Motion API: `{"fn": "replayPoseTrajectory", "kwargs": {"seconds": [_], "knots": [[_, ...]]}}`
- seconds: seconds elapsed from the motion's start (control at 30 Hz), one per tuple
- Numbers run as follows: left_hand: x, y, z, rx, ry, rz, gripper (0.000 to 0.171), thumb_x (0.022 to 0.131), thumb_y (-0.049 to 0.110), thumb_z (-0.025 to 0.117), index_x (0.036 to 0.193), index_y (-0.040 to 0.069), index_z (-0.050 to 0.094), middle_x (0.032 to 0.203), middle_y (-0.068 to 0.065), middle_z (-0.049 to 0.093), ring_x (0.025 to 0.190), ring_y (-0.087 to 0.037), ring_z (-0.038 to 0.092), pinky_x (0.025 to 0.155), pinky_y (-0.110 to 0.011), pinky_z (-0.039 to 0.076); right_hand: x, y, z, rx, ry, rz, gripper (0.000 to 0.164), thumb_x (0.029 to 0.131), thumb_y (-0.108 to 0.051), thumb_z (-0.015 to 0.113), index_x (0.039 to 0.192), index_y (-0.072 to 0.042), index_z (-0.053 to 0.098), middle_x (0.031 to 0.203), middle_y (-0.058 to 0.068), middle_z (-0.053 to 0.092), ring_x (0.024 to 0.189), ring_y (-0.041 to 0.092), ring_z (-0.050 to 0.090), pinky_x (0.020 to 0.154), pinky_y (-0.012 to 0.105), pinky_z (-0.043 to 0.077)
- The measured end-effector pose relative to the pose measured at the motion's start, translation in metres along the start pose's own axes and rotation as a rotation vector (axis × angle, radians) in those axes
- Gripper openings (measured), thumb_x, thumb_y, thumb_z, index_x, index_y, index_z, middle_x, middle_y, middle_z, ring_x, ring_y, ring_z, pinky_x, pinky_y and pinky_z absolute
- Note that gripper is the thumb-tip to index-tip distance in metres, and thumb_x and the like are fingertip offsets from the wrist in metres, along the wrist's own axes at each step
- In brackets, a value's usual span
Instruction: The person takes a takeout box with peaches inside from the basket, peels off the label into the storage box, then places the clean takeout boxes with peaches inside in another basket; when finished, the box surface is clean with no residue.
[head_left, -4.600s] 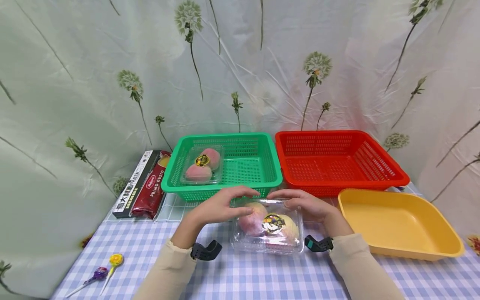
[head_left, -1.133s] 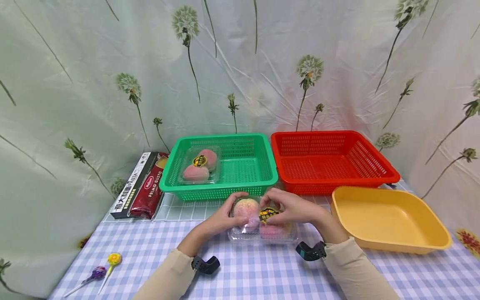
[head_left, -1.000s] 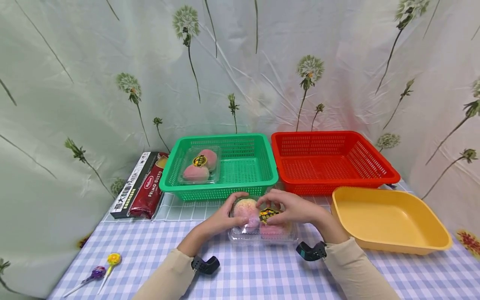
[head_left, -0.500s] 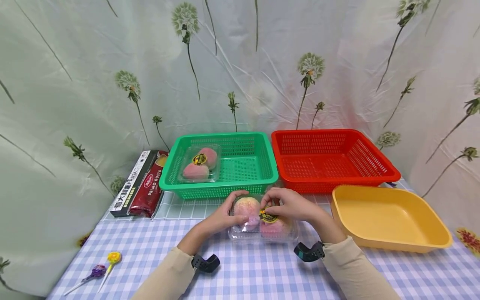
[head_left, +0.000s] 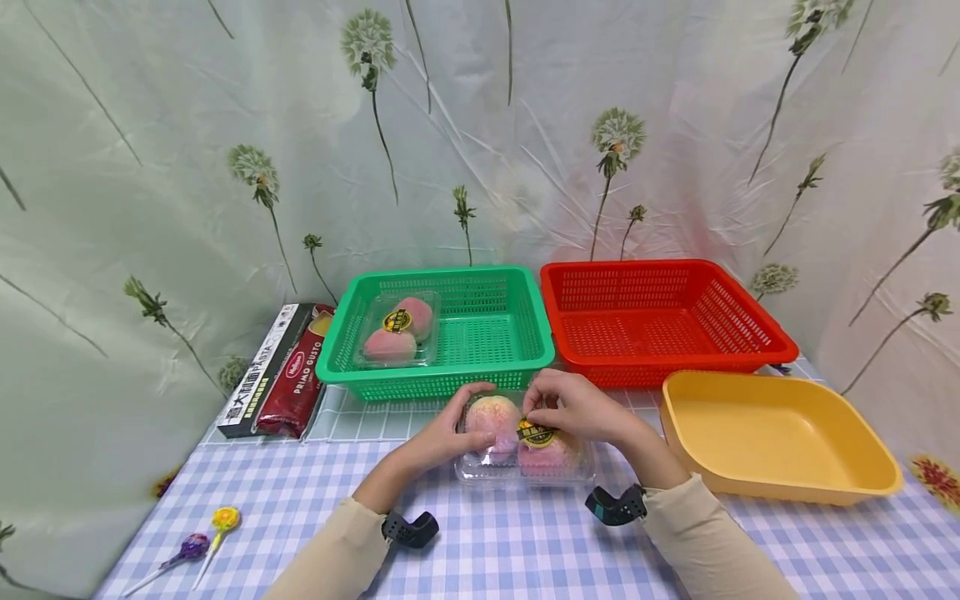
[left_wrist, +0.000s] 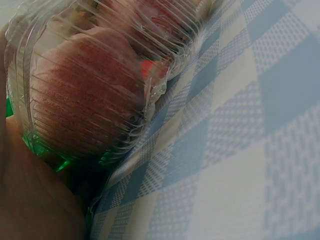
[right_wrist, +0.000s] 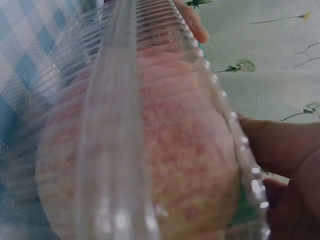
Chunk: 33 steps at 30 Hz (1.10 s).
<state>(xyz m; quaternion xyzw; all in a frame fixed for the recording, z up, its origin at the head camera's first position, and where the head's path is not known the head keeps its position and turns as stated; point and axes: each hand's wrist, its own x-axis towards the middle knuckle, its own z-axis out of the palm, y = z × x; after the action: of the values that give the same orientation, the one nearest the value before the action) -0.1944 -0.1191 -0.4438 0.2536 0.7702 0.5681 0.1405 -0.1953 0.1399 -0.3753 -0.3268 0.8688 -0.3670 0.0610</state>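
Note:
A clear plastic clamshell box [head_left: 487,477] with two peaches [head_left: 551,457] lies on the checked cloth in front of the green basket. Holding its left end, my left hand [head_left: 438,437] has the thumb over the lid and the fingers round the back. My right hand [head_left: 581,408] is over the lid's right half, thumb and index finger pinching at the upper edge of a black-and-gold sticker [head_left: 537,434]. The left wrist view shows a peach [left_wrist: 90,92] through the ribbed wall, beside the left hand [left_wrist: 37,195]. In the right wrist view, the right hand [right_wrist: 292,152] is beside the lid's edge.
The green basket [head_left: 435,377] behind holds another peach box [head_left: 397,333]. To its right stand a red basket [head_left: 675,371] and a yellow tray [head_left: 787,492]. Pasta packages [head_left: 288,375] lie at left, and two lollipops [head_left: 213,533] at front left.
Both hands have moved in from the box's sides; the left now grips its left end. The box has turned. The right thumb has slid up from the sticker's lower part to its upper edge.

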Motion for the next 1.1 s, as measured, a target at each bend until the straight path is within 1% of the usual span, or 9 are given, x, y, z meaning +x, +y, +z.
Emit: {"fn": "replayPoseTrajectory", "kwargs": {"seconds": [0.13, 0.2, 0.37, 0.4, 0.53, 0.7, 0.8, 0.93, 1.1], "knots": [[0.0, -0.001, -0.001, -0.004, 0.002, 0.005, 0.074, 0.087, 0.035, 0.072, 0.149, 0.026, 0.032, 0.146, -0.015, 0.043, 0.113, -0.024, 0.06, 0.095, -0.037, 0.05, -0.002, -0.002, -0.004, 0.013, 0.024, -0.018, 0.007, 0.092, -0.011, 0.07, 0.089, -0.015, 0.066, 0.087, -0.003, 0.064, 0.08, 0.011, 0.057, 0.072, 0.024, 0.051], [0.001, 0.0, -0.001, -0.003, 0.001, 0.005, 0.074, 0.087, 0.035, 0.072, 0.149, 0.027, 0.033, 0.146, -0.014, 0.043, 0.114, -0.024, 0.06, 0.096, -0.037, 0.051, -0.003, -0.003, -0.008, 0.049, 0.049, -0.011, 0.005, 0.093, -0.01, 0.068, 0.09, -0.012, 0.065, 0.088, -0.001, 0.066, 0.081, 0.012, 0.059, 0.074, 0.025, 0.052], [0.0, 0.001, -0.001, -0.008, 0.004, -0.006, 0.074, 0.087, 0.033, 0.073, 0.149, 0.029, 0.033, 0.147, -0.014, 0.043, 0.117, -0.027, 0.06, 0.097, -0.039, 0.052, -0.009, -0.006, -0.026, 0.173, 0.199, 0.069, 0.004, 0.095, -0.006, 0.065, 0.098, -0.004, 0.063, 0.089, 0.01, 0.067, 0.076, 0.019, 0.062, 0.067, 0.026, 0.056], [-0.001, 0.002, -0.001, -0.011, 0.004, -0.008, 0.074, 0.087, 0.033, 0.073, 0.149, 0.029, 0.033, 0.146, -0.014, 0.044, 0.117, -0.028, 0.06, 0.097, -0.039, 0.051, -0.011, -0.006, -0.03, 0.171, 0.236, 0.082, 0.005, 0.094, -0.006, 0.066, 0.098, -0.004, 0.064, 0.088, 0.01, 0.067, 0.075, 0.02, 0.062, 0.066, 0.025, 0.056], [-0.001, 0.001, 0.0, -0.019, -0.001, -0.008, 0.074, 0.087, 0.034, 0.072, 0.149, 0.028, 0.033, 0.146, -0.014, 0.045, 0.118, -0.026, 0.059, 0.097, -0.038, 0.05, -0.025, -0.008, -0.052, 0.077, 0.338, 0.119, 0.005, 0.093, -0.008, 0.068, 0.098, -0.008, 0.066, 0.088, 0.009, 0.069, 0.077, 0.021, 0.064, 0.066, 0.024, 0.056], [0.0, 0.0, 0.001, -0.025, 0.001, -0.006, 0.073, 0.088, 0.033, 0.072, 0.149, 0.028, 0.033, 0.145, -0.014, 0.045, 0.117, -0.025, 0.059, 0.097, -0.036, 0.049, -0.05, -0.005, -0.077, -0.048, 0.4, 0.169, 0.007, 0.093, -0.013, 0.07, 0.099, -0.01, 0.069, 0.098, 0.008, 0.071, 0.087, 0.021, 0.064, 0.071, 0.021, 0.055], [0.0, 0.0, 0.001, -0.016, 0.003, -0.003, 0.073, 0.088, 0.033, 0.072, 0.149, 0.028, 0.033, 0.144, -0.015, 0.046, 0.117, -0.024, 0.059, 0.098, -0.037, 0.049, -0.068, 0.003, -0.092, -0.086, 0.416, 0.208, 0.01, 0.093, -0.017, 0.07, 0.1, -0.01, 0.069, 0.098, 0.007, 0.07, 0.084, 0.016, 0.062, 0.07, 0.02, 0.054], [0.0, 0.0, 0.001, -0.011, 0.007, -0.009, 0.073, 0.087, 0.033, 0.072, 0.149, 0.029, 0.033, 0.144, -0.013, 0.047, 0.118, -0.024, 0.058, 0.099, -0.038, 0.048, -0.091, 0.023, -0.114, -0.092, 0.392, 0.256, 0.016, 0.095, -0.02, 0.068, 0.103, -0.006, 0.068, 0.089, 0.002, 0.067, 0.075, 0.011, 0.058, 0.065, 0.022, 0.051], [-0.001, 0.0, 0.001, -0.017, 0.006, -0.011, 0.073, 0.088, 0.033, 0.071, 0.15, 0.028, 0.033, 0.144, -0.014, 0.046, 0.119, -0.025, 0.058, 0.099, -0.038, 0.049, -0.112, 0.052, -0.133, -0.083, 0.286, 0.335, 0.016, 0.095, -0.016, 0.066, 0.103, -0.002, 0.065, 0.084, -0.002, 0.066, 0.073, 0.01, 0.058, 0.063, 0.024, 0.051]]}}
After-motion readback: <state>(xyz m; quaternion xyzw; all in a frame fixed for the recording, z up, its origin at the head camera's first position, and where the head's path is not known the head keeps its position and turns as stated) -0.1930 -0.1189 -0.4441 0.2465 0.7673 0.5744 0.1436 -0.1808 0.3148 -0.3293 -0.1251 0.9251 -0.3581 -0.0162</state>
